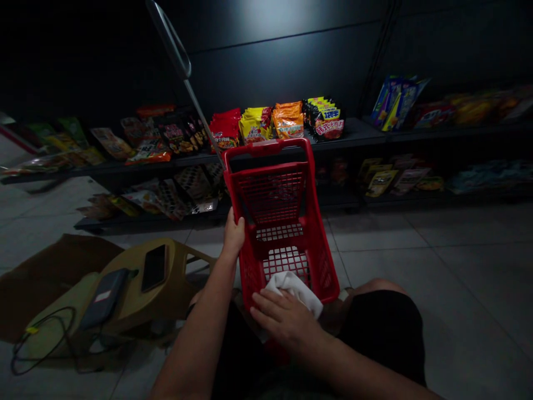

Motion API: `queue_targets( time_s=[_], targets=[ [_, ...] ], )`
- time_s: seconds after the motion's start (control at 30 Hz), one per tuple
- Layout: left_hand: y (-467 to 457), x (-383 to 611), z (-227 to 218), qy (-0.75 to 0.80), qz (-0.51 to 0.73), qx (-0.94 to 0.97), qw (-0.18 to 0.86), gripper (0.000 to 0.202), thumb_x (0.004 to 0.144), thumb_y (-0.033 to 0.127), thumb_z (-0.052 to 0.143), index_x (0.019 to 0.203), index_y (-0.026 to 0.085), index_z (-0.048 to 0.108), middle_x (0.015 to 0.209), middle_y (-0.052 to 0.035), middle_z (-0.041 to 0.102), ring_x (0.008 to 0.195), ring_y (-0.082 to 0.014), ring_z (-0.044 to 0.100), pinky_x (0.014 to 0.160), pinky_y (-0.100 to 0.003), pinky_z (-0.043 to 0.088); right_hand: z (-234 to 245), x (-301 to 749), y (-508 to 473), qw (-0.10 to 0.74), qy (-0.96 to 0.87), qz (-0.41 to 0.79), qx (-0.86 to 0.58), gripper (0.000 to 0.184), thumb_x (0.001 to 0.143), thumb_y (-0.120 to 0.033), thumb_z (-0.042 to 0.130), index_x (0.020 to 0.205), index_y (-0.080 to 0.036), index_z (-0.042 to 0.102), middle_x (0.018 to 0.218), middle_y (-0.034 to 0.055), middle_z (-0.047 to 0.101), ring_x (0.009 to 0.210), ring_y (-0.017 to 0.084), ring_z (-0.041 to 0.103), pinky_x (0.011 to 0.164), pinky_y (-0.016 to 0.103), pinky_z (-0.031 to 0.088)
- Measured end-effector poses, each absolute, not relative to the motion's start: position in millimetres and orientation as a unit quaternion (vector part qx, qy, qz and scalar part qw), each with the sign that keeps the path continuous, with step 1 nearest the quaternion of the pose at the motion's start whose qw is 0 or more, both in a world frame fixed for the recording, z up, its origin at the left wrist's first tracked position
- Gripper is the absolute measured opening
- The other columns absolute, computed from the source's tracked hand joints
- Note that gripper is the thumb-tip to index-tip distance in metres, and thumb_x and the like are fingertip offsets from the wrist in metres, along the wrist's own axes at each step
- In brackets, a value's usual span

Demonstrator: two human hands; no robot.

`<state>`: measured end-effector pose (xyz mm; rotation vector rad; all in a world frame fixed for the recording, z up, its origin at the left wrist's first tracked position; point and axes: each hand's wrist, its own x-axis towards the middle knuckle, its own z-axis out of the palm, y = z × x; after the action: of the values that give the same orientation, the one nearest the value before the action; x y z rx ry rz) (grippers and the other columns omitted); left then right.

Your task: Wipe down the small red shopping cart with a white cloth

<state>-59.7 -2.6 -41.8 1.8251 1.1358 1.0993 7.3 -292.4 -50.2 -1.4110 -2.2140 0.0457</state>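
A red plastic shopping basket [320, 244] rests tilted on my lap, its open side toward me and its grey pull handle [183, 72] sticking up to the left. My left hand [233, 236] grips the basket's left rim. My right hand [283, 319] presses a white cloth [297, 286] against the basket's near edge, fingers closed over it. My knee in dark shorts [378, 328] is just right of the basket.
Low dark shelves [362, 130] with snack packets [287, 119] run across the back. A tan plastic stool [166, 294] at my left carries a phone [155, 268], a dark power bank [104, 297] and a cable [37, 344]. A brown cardboard sheet [50, 272] lies on the tiled floor [458, 266].
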Motion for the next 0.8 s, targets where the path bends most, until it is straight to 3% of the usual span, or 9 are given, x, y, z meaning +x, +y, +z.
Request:
queue_targets(
  time_s=[0.17, 0.37, 0.6, 0.8],
  targets=[
    [-5, -68, -37, 0.446, 0.407, 0.716, 0.35, 0.058, 0.089, 0.022, 0.051, 0.147, 0.02, 0.042, 0.139, -0.0078, 0.059, 0.127, -0.0224, 0.055, 0.114, -0.039, 0.037, -41, 55, -310, 0.224, -0.825, 0.004, -0.519, 0.039, 0.1, -0.022, 0.046, 0.138, -0.022, 0.053, 0.137, 0.0097, 0.061, 0.124, 0.024, 0.057, 0.098, 0.04, 0.049],
    [-9, -63, -42, 0.435, 0.422, 0.716, 0.346, 0.06, 0.088, 0.018, 0.051, 0.147, 0.023, 0.043, 0.139, -0.0036, 0.06, 0.129, -0.0198, 0.053, 0.115, -0.036, 0.036, -32, 128, -343, 0.204, -0.821, 0.002, -0.533, 0.034, 0.101, -0.023, 0.046, 0.132, -0.027, 0.057, 0.13, 0.0045, 0.065, 0.127, 0.018, 0.053, 0.111, 0.04, 0.035],
    [-3, -64, -45, 0.44, 0.417, 0.725, 0.327, 0.059, 0.089, 0.018, 0.05, 0.148, 0.021, 0.042, 0.144, -0.0048, 0.056, 0.135, -0.0208, 0.048, 0.117, -0.037, 0.033, -44, 61, -318, 0.244, -0.816, -0.046, -0.522, 0.024, 0.102, -0.022, 0.043, 0.113, -0.023, 0.064, 0.114, 0.0049, 0.07, 0.103, 0.018, 0.062, 0.094, 0.037, 0.044],
    [-3, -72, -44, 0.439, 0.387, 0.747, 0.315, 0.059, 0.09, 0.021, 0.049, 0.148, 0.019, 0.041, 0.147, -0.007, 0.052, 0.135, -0.0211, 0.048, 0.117, -0.036, 0.034, -26, -16, -279, 0.204, -0.844, 0.022, -0.495, 0.014, 0.098, -0.023, 0.051, 0.108, -0.018, 0.06, 0.112, 0.0064, 0.066, 0.099, 0.02, 0.06, 0.088, 0.035, 0.048]
  ],
)
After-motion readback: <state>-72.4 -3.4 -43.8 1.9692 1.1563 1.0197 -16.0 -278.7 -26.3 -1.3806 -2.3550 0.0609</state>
